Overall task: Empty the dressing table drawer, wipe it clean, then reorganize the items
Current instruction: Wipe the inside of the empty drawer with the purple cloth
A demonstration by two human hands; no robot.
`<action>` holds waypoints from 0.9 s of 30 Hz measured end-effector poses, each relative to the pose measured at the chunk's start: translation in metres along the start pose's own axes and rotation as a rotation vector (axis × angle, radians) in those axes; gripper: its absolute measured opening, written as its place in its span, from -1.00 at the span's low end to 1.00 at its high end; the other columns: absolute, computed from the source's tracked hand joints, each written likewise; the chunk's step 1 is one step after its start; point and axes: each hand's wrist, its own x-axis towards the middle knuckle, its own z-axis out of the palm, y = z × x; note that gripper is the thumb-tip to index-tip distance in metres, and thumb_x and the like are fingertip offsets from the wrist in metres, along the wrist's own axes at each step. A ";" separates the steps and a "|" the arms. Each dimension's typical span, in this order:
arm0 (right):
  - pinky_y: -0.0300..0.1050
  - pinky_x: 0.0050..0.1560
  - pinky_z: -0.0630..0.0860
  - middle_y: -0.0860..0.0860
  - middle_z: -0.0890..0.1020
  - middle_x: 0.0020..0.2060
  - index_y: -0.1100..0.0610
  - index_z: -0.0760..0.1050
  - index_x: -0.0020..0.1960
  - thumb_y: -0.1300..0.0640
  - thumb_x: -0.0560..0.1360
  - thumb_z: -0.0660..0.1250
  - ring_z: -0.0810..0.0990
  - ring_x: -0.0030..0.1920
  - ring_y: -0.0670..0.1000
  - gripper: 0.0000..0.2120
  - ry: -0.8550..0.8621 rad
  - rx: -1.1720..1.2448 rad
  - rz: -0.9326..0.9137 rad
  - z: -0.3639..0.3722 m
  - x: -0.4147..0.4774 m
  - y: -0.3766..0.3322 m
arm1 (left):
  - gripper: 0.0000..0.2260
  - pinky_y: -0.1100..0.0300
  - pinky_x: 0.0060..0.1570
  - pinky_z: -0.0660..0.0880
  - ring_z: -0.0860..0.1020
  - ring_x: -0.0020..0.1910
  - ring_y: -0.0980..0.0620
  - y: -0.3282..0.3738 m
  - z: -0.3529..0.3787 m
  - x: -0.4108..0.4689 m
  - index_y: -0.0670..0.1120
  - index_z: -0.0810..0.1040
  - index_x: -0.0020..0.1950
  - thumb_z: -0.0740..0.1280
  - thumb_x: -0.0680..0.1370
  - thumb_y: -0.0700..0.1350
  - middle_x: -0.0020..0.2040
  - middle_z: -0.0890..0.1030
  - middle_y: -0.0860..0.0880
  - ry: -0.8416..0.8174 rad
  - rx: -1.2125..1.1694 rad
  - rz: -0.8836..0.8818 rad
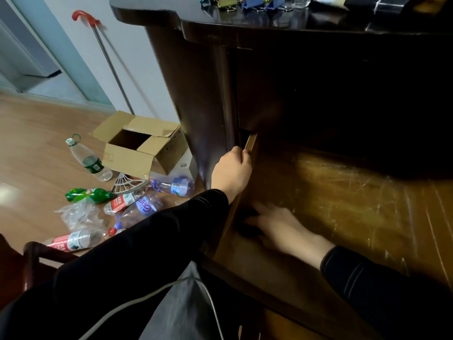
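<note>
The dressing table drawer [343, 192] is pulled out, showing a scratched, shiny wooden bottom. My left hand [231, 170] grips the top edge of the drawer's left side wall. My right hand [282, 224] is inside the drawer at its near left corner. It is blurred, and its fingers stretch out onto a small dark thing [246, 228] that I cannot identify. On the dark table top [269, 20] lie several coloured binder clips [245, 2], a small glass [300, 1] and dark packets [380, 6].
On the wooden floor to the left stand an open cardboard box [144, 148], several plastic bottles [137, 204], crumpled plastic film [78, 214] and a mop with a red handle [107, 60] against the wall. A chair arm [31, 256] is at the lower left.
</note>
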 end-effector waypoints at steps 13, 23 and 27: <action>0.12 0.08 0.56 0.18 0.12 0.58 -0.03 0.38 0.50 0.24 0.60 0.26 0.25 0.46 0.34 -0.50 -0.095 -0.213 -0.159 0.002 0.010 -0.011 | -0.71 0.08 -0.20 0.35 0.51 -0.23 0.11 -0.004 0.002 0.005 -0.01 0.43 -0.13 0.06 0.63 0.11 -0.20 0.55 0.05 0.009 0.026 -0.003; 0.11 0.11 0.52 0.15 0.16 0.57 -0.06 0.42 0.47 0.19 0.63 0.22 0.25 0.46 0.29 -0.57 -0.146 -0.217 -0.331 -0.004 -0.004 -0.026 | -0.70 0.08 -0.21 0.34 0.51 -0.24 0.10 -0.002 0.001 0.003 0.00 0.42 -0.15 0.06 0.66 0.11 -0.21 0.55 0.04 0.003 0.044 0.007; 0.06 0.22 0.52 0.11 0.14 0.60 -0.02 0.45 0.46 0.21 0.62 0.23 0.21 0.51 0.30 -0.57 -0.212 -0.299 -0.216 -0.022 0.002 -0.013 | -0.69 0.09 -0.24 0.34 0.52 -0.24 0.09 0.000 0.001 0.003 -0.02 0.44 -0.14 0.06 0.65 0.11 -0.21 0.56 0.04 0.002 0.036 -0.012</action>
